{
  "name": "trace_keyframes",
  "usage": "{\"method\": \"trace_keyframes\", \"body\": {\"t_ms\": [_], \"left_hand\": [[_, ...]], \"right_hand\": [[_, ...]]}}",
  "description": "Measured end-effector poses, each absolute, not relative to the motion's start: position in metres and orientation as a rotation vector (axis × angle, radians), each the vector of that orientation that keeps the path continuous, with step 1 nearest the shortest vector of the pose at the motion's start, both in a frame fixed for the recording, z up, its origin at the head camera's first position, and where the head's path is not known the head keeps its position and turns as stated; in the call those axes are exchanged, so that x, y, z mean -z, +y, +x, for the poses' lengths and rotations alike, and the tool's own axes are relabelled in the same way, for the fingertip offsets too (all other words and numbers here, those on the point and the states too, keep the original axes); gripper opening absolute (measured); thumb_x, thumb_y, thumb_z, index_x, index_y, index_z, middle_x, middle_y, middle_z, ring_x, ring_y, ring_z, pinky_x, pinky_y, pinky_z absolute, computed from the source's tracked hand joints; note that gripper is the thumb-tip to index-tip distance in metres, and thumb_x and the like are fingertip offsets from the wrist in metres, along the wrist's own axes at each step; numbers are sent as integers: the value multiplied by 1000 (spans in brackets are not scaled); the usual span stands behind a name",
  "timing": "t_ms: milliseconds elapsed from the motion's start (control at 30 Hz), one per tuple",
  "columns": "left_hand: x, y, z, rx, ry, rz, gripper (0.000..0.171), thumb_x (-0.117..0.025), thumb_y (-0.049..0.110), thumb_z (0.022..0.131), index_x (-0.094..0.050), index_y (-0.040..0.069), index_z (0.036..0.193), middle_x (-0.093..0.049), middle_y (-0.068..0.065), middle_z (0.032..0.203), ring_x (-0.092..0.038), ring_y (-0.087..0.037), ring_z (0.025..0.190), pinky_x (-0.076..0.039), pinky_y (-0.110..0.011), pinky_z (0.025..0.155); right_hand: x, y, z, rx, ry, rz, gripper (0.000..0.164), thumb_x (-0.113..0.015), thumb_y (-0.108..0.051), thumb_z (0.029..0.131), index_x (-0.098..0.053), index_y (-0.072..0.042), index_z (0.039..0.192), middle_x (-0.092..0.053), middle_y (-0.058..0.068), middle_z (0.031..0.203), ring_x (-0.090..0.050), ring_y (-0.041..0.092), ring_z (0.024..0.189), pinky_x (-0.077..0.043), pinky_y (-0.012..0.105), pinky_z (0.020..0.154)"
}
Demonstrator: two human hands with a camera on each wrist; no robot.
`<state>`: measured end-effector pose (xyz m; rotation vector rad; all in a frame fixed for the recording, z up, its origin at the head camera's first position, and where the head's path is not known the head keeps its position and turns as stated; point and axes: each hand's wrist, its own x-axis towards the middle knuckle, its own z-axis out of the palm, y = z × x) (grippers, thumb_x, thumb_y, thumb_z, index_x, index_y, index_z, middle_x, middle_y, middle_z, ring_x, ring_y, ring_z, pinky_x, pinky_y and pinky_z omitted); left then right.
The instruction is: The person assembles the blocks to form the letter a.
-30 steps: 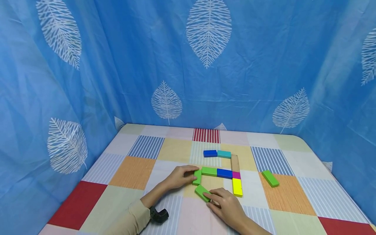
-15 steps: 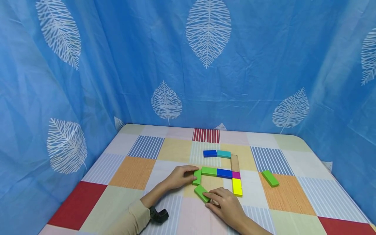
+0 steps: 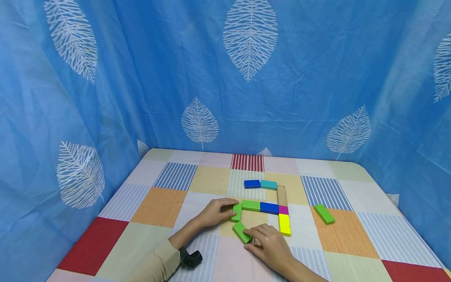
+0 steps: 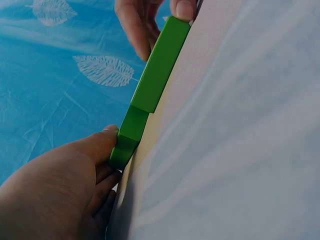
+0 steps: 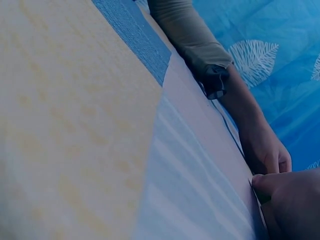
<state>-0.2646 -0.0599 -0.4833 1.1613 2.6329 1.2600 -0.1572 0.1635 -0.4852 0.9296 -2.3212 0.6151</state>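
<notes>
At the left end of the row, my left hand (image 3: 217,212) pinches a green block (image 3: 237,212). In the left wrist view that block (image 4: 127,132) sits between its thumb and fingers, its end against a second green block (image 4: 162,65). This second green block (image 3: 241,232) lies slanted towards me, and my right hand (image 3: 269,244) grips its near end with thumb and fingertips. A bit of bare wood (image 3: 258,243) shows under the right fingers. In the right wrist view the right hand (image 5: 295,200) hides most of what it holds.
Flat blocks continue the row: green (image 3: 251,205), blue (image 3: 269,208), magenta (image 3: 283,210). Yellow (image 3: 284,225) lies nearer; plain wood (image 3: 282,196), teal (image 3: 269,185) and blue (image 3: 251,184) lie farther back. A loose green block (image 3: 324,214) is at right. Blue curtains (image 3: 197,78) surround the table.
The near end of the slanted green block has shifted slightly left and towards me with my right fingers. My left hand stays in place on its block.
</notes>
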Motion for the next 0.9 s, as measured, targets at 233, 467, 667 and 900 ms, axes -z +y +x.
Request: {"method": "trace_keyframes", "body": {"t_ms": [233,467,667,900], "left_hand": [[483,-60,-264,-1259,2639,1160,39,-63,24,89,-59,8,123,-58,-6,123,-50,-19,118,-40,-32,99],[486,-60,-263,-1266,2636,1146,39,-63,25,89,-60,7,123,-59,-5,123,-51,-20,117,-39,-32,99],[486,-59,-264,-1261,2637,1154,39,-63,25,89,-59,7,124,-58,-6,123,-51,-20,117,-39,-31,99],[482,-59,-263,-1267,2631,1157,39,-64,23,88,-59,7,123,-59,-6,123,-50,-19,118,-39,-32,99]], "right_hand": [[482,167,-154,-657,-2430,848,51,-77,-40,71,-65,-14,114,-64,-12,98,-56,4,88,-49,28,74],[479,185,-152,-580,-2432,845,60,-79,-41,68,-63,-12,118,-63,-9,98,-54,9,95,-41,31,87],[476,199,-148,-551,-2458,844,44,-79,-41,68,-67,-17,103,-61,-13,95,-53,7,92,-34,30,86],[475,202,-148,-567,-2426,893,33,-82,-32,64,-68,-20,92,-60,-16,89,-53,4,85,-33,33,84]]}}
